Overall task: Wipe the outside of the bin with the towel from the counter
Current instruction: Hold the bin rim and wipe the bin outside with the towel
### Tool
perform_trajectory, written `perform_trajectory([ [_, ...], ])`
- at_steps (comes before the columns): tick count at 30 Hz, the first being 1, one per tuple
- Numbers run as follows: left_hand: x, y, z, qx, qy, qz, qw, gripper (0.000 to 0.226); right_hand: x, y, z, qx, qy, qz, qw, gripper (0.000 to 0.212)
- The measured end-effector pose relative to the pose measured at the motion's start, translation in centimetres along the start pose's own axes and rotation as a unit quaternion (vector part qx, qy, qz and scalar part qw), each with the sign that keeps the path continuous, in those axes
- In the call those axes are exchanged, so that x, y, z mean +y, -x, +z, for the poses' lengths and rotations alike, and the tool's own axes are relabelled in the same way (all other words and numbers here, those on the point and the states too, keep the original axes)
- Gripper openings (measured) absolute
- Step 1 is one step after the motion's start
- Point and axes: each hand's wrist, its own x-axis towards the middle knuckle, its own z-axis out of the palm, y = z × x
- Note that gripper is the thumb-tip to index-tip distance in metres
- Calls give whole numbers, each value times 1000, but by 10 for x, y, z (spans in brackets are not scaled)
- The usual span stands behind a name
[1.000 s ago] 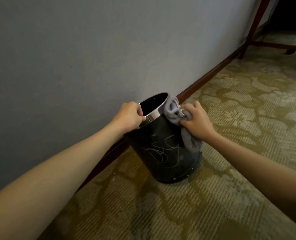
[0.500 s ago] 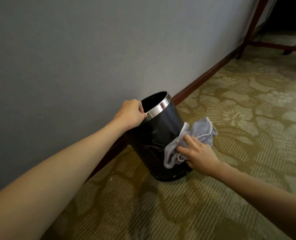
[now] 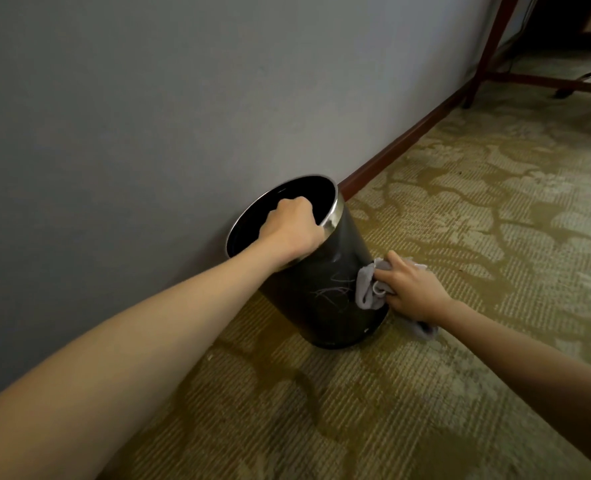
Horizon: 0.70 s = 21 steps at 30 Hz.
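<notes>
A black round bin [image 3: 325,299] with a shiny metal rim stands on the carpet close to the wall, its open top leaning toward the wall. Pale scratch marks show on its near side. My left hand [image 3: 292,230] is shut on the near rim, fingers curled inside the opening. My right hand [image 3: 413,292] presses a crumpled grey towel [image 3: 368,289] against the lower right side of the bin. Part of the towel trails out below my wrist onto the carpet.
A grey wall [image 3: 183,116] with a dark red skirting board [image 3: 401,140] runs along the left. Patterned green and gold carpet [image 3: 477,209] covers the floor. Dark red furniture legs [image 3: 488,50] and a crossbar stand at the far upper right.
My right hand has carried the towel from the bin's rim down its side to near the base. The bin's opening has turned more into view, and my left hand stays on the rim.
</notes>
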Motion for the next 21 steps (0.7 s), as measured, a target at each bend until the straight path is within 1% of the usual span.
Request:
perform_trajectory([
  [2, -2, -7, -4, 6, -12, -12, 1000, 31, -3, -7, -3, 45, -81, 34, 995, 20],
  [4, -6, -13, -12, 20, -25, -23, 999, 29, -12, -23, -13, 102, -156, 63, 981, 19],
  [6, -12, -17, -18, 25, -20, -36, 999, 24, -28, -43, -28, 153, -191, 61, 968, 21],
  [9, -19, -18, -24, 1, 1, -38, 999, 14, -52, -62, -48, 220, -143, 22, 965, 23],
  [11, -21, -18, -26, -6, 8, -35, 999, 15, -62, -59, -52, 239, -102, -7, 966, 24],
  [13, -22, -19, -27, -5, 10, -33, 999, 18, -66, -46, -47, 239, -72, -59, 967, 23],
  [15, -21, -20, -27, 0, 7, -30, 1000, 15, -70, -30, -34, 220, -41, -119, 967, 19],
  [17, -20, -21, -25, 0, 7, -24, 1000, 18, -71, -13, -14, 195, 10, -164, 967, 18],
  [19, -20, -21, -23, 2, 10, -22, 1000, 19, -67, 1, 5, 169, 54, -185, 967, 19],
  [21, -19, -22, -22, 8, 10, -19, 1000, 20, -56, 11, 18, 143, 67, -187, 970, 17],
])
